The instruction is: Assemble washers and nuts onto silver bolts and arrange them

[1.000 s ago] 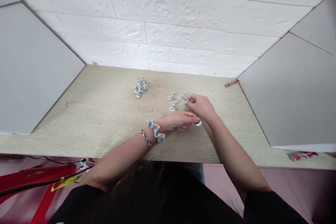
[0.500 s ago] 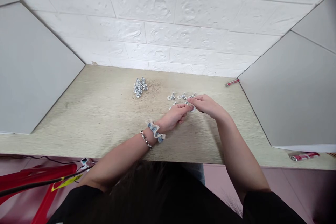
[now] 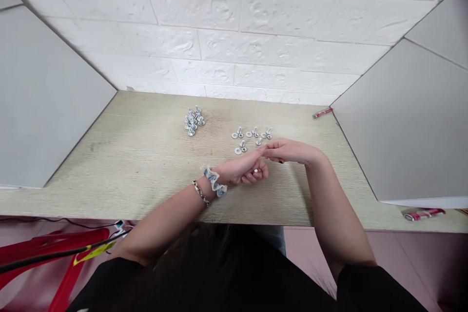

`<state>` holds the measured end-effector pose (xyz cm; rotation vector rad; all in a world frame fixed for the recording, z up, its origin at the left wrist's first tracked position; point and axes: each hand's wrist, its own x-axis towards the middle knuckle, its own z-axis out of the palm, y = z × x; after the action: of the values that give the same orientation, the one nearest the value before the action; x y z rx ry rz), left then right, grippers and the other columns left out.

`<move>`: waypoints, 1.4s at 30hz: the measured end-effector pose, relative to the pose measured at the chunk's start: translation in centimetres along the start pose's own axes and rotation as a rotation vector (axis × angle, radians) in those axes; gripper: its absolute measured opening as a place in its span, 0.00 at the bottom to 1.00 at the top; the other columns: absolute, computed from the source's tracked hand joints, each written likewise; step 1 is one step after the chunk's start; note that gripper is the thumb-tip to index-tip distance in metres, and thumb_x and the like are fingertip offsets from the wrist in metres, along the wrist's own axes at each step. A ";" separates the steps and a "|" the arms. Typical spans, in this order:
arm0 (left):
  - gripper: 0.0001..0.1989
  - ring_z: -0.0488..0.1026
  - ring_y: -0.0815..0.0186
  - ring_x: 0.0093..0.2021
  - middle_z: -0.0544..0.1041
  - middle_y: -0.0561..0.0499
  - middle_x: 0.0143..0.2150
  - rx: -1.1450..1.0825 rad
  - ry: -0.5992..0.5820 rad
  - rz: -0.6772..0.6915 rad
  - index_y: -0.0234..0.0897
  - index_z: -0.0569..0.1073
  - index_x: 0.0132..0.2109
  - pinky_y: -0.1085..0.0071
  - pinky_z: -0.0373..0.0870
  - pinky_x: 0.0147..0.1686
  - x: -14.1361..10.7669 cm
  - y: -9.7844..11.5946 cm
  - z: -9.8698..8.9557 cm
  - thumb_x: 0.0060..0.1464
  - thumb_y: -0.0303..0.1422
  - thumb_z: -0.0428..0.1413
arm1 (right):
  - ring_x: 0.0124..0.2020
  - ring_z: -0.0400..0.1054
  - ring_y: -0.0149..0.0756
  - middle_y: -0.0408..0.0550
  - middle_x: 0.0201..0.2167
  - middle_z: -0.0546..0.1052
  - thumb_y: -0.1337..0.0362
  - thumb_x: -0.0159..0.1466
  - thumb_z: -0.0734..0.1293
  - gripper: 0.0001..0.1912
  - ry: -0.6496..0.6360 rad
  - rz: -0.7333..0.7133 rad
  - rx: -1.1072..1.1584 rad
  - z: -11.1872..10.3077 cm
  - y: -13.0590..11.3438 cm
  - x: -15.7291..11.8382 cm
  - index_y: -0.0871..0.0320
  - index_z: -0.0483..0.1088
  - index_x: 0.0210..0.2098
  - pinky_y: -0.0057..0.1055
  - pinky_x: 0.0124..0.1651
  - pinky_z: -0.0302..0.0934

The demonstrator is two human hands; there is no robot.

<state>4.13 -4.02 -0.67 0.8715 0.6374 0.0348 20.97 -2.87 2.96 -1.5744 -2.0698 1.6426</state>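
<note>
My left hand [image 3: 250,168] is closed, with fingers curled toward the palm, just above the table. Its thumb side meets the fingertips of my right hand [image 3: 287,150], which are pinched together. Whatever lies between the fingers is too small or hidden to make out. Just beyond them stands a single bolt [image 3: 259,141]. To its left are a flat washer [image 3: 237,151], a nut [image 3: 244,149] and another bolt [image 3: 242,144]. Behind is a row of similar sets of bolts, washers and nuts [image 3: 256,135]. A cluster of bolts with washers [image 3: 191,121] stands farther left.
The wooden tabletop [image 3: 153,156] runs to a white brick wall [image 3: 219,48]. Grey panels stand at the left [image 3: 54,97] and right [image 3: 409,131]. One red battery-like cylinder [image 3: 322,113] lies by the right panel, another [image 3: 424,214] near the front edge.
My left hand has turned, its curled fingers now facing me, and both hands have drawn slightly back from the front bolt. The washer seen beside my left fingertips is out of sight.
</note>
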 end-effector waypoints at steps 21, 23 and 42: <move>0.10 0.74 0.70 0.35 0.75 0.43 0.33 -0.298 0.134 0.181 0.28 0.71 0.33 0.77 0.70 0.35 1.0 0.0 0.2 0.56 0.28 0.47 | 0.20 0.52 0.27 0.41 0.15 0.58 0.45 0.58 0.55 0.25 0.389 0.042 -0.163 1.1 0.5 1.6 0.59 0.58 0.17 0.27 0.25 0.47; 0.16 0.74 0.67 0.37 0.75 0.41 0.35 -0.380 0.095 0.226 0.27 0.71 0.37 0.75 0.71 0.37 0.8 0.3 -0.3 0.60 0.34 0.43 | 0.21 0.53 0.27 0.41 0.17 0.61 0.47 0.57 0.58 0.22 0.315 -0.057 -0.076 0.8 0.0 0.8 0.59 0.60 0.20 0.26 0.25 0.48; 0.22 0.73 0.68 0.32 0.73 0.45 0.35 -0.541 0.063 0.367 0.32 0.66 0.41 0.70 0.71 0.36 -0.2 1.0 -0.9 0.59 0.46 0.39 | 0.25 0.58 0.27 0.40 0.22 0.67 0.64 0.51 0.64 0.07 0.236 -0.159 -0.069 1.1 -0.8 0.0 0.57 0.71 0.29 0.26 0.28 0.49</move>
<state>3.70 -2.75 -0.31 0.4514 0.4840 0.5441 19.82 -3.57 3.11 -1.4969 -2.0857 1.2794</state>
